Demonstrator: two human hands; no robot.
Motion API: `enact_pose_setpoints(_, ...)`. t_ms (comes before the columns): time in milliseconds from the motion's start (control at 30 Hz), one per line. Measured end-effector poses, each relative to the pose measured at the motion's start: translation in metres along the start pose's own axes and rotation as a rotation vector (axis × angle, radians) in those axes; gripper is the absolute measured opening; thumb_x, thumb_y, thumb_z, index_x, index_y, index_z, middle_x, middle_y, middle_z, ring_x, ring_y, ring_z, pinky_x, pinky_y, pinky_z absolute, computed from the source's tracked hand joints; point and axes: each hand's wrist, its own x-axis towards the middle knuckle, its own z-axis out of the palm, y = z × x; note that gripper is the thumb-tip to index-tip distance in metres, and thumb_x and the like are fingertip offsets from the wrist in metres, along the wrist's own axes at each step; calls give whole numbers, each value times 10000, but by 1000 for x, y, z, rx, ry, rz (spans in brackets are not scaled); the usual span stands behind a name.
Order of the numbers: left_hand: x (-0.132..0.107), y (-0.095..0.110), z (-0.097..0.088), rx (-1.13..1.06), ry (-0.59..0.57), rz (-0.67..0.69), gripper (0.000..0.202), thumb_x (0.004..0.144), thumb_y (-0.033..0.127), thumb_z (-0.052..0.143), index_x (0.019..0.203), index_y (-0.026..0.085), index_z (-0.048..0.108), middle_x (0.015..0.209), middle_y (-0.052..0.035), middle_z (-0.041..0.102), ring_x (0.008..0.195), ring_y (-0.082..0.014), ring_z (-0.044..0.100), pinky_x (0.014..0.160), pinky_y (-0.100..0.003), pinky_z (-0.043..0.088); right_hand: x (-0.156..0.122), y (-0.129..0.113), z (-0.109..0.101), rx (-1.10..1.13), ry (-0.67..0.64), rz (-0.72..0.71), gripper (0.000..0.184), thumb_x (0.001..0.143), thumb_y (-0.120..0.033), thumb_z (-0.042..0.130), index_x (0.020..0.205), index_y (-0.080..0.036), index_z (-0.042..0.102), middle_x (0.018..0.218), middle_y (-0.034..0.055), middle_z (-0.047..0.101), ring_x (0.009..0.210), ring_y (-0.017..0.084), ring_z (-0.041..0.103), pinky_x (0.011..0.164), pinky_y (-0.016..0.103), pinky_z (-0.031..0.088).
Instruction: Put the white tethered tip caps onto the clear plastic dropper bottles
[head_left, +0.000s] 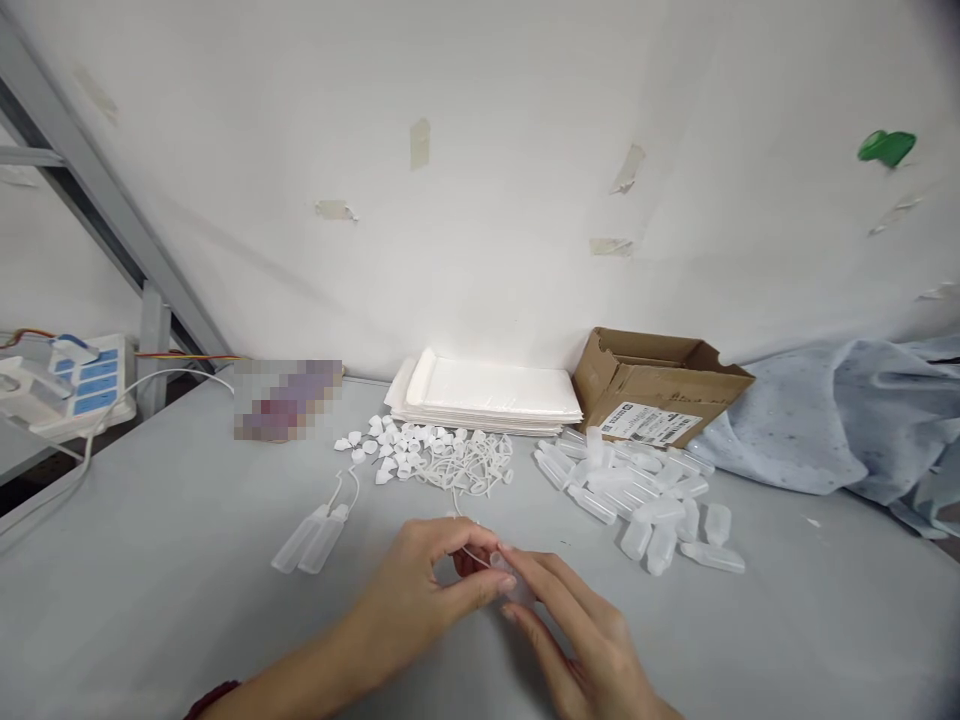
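Observation:
My left hand [431,585] and my right hand [577,630] meet low in the middle of the grey table [165,560]. Both pinch a small clear plastic bottle [514,580] with a thin white stem piece at its end. Beyond the hands lies a loose pile of small white caps and stems [435,455]. To the right sits a heap of several clear plastic bottles [645,495]. Left of my hands lie two bottles with stems fitted [311,535].
A stack of white padded envelopes [487,395] lies against the white wall. An open cardboard box [656,385] stands to its right, with a pale blue cloth [840,420] beyond it. A power strip [71,380] with cables sits at far left.

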Motion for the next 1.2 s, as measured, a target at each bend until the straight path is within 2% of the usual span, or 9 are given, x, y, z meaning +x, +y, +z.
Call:
enact_pose_setpoints(67, -1, -4, 3, 54, 62, 43, 144, 778, 306, 656, 888, 227, 704, 739, 5, 695, 693, -158, 627, 673, -264, 519, 0, 0, 1, 75, 16, 87, 554, 882, -77, 482, 1378, -318, 434, 1112, 83, 652, 958, 206, 651, 767, 314, 561)
enact_pose_setpoints(167, -4, -11, 5, 150, 176, 192, 336, 782, 302, 668, 1112, 265, 621, 827, 8, 705, 666, -140, 627, 628, -245, 534, 3, -2, 1, 304, 63, 387, 374, 890, -252, 550, 1264, -270, 569, 961, 62, 690, 799, 191, 666, 696, 314, 557)
enact_pose_setpoints(233, -5, -13, 5, 222, 248, 343, 408, 807, 258, 647, 1198, 298, 536, 875, 18, 697, 636, -116, 616, 592, -218, 526, 7, -3, -1, 534, 77, 566, 368, 867, -362, 590, 1218, -250, 596, 936, 59, 697, 807, 199, 675, 716, 332, 550)
enact_pose_setpoints(333, -6, -12, 3, 312, 367, 486, 356, 837, 177, 593, 1157, 295, 489, 862, 26, 673, 625, -102, 607, 609, -214, 519, 13, -5, -5, 797, 62, 674, 433, 815, -417, 653, 1196, -222, 592, 944, 75, 699, 857, 223, 685, 774, 372, 531)
enact_pose_setpoints(467, -5, -13, 2, 351, 359, 463, 215, 821, 167, 601, 993, 258, 508, 842, 15, 633, 714, -128, 599, 647, -236, 518, 16, -7, -9, 988, 13, 722, 451, 791, -399, 692, 1185, -207, 587, 961, 84, 698, 864, 219, 685, 810, 381, 506)
enact_pose_setpoints(633, -5, -23, 8, 336, 154, 423, 514, 739, 235, 715, 1181, 277, 455, 1129, -49, 577, 1020, -215, 566, 861, -334, 513, 15, -7, -7, 1149, -24, 751, 401, 796, -361, 698, 1161, -219, 611, 939, 65, 704, 887, 186, 671, 844, 332, 481)
enact_pose_setpoints(767, -5, -24, 10, 345, 63, 412, 641, 658, 217, 767, 1203, 271, 434, 1162, -66, 543, 1051, -238, 540, 885, -349, 505, 13, -4, -5, 1233, -35, 749, 339, 798, -327, 700, 1115, -230, 628, 910, 55, 700, 892, 191, 683, 855, 333, 474)
enact_pose_setpoints(967, -1, -26, 15, 398, 148, 564, 553, 634, 100, 646, 1146, 199, 462, 1055, -88, 543, 971, -236, 518, 827, -345, 507, 12, 3, 0, 1233, -68, 689, 327, 801, -363, 690, 1096, -235, 631, 917, 66, 700, 925, 204, 678, 872, 353, 468)
enact_pose_setpoints(1200, 1, -37, 17, 502, 239, 741, 540, 716, 139, 584, 1237, 138, 445, 1031, -117, 561, 952, -250, 501, 807, -376, 509, 10, 10, 5, 1199, -79, 635, 363, 815, -387, 666, 1123, -198, 624, 935, 91, 697, 972, 226, 652, 923, 391, 438)
